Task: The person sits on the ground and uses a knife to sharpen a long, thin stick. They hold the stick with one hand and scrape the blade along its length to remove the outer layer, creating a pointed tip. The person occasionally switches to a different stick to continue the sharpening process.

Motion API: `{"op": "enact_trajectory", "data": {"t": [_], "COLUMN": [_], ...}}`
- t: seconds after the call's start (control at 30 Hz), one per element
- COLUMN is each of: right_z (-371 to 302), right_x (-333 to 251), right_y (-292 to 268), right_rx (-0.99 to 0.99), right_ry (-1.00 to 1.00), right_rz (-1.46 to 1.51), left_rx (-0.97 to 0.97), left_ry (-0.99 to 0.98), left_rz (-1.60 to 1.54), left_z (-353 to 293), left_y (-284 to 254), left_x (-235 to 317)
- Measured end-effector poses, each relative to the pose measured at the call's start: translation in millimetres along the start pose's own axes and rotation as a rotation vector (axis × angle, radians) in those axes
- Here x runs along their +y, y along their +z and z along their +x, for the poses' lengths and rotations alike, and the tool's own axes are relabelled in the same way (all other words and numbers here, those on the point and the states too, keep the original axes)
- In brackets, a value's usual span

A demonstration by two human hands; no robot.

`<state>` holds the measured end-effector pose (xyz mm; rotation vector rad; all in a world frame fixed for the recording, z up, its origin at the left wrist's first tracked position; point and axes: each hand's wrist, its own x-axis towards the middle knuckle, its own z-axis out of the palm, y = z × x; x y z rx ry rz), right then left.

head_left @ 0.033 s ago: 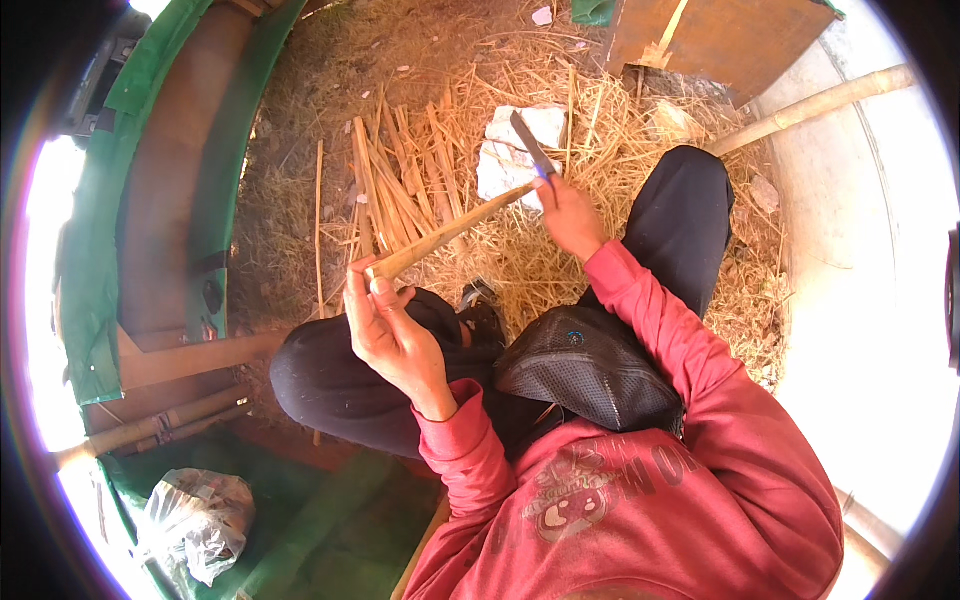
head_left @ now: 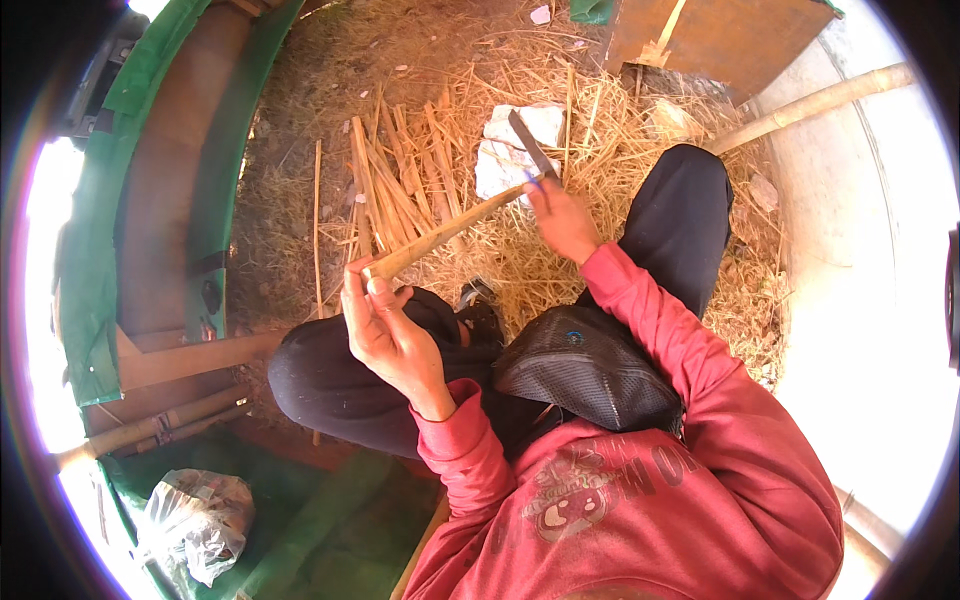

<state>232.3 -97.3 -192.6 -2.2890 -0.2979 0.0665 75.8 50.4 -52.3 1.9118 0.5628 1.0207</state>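
My left hand [head_left: 392, 335] pinches the thick near end of a long bamboo strip [head_left: 448, 232] between thumb and fingers. The strip slants up and to the right, its far end reaching my right hand [head_left: 566, 222]. That hand is closed around a knife [head_left: 532, 143], whose dark blade points up and away to the left, with a bit of blue by the grip. Blade and strip meet close to my right fingers; whether the edge touches the bamboo I cannot make out. Just beyond the knife lies a white stone block [head_left: 500, 168].
Split bamboo strips [head_left: 385, 185] are piled ahead to the left, among straw-like shavings [head_left: 610, 110] on the ground. A black cap-like mesh item [head_left: 590, 368] rests on my lap. A clear plastic bag [head_left: 200, 520] sits at lower left; a bamboo pole [head_left: 820, 108] leans at right.
My right hand and the knife have shifted very slightly left along the strip. The left hand and the strip have hardly moved.
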Motion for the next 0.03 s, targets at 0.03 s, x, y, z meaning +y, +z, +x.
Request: {"op": "enact_trajectory", "data": {"t": [0.03], "right_z": [-1.9], "right_x": [-0.4], "right_y": [0.3], "right_rx": [-0.005], "right_ry": [0.0], "right_rz": [0.001], "left_rx": [0.007], "left_ry": [-0.003], "left_rz": [0.002], "left_z": [0.1], "left_y": [-2.5], "left_x": [0.4]}}
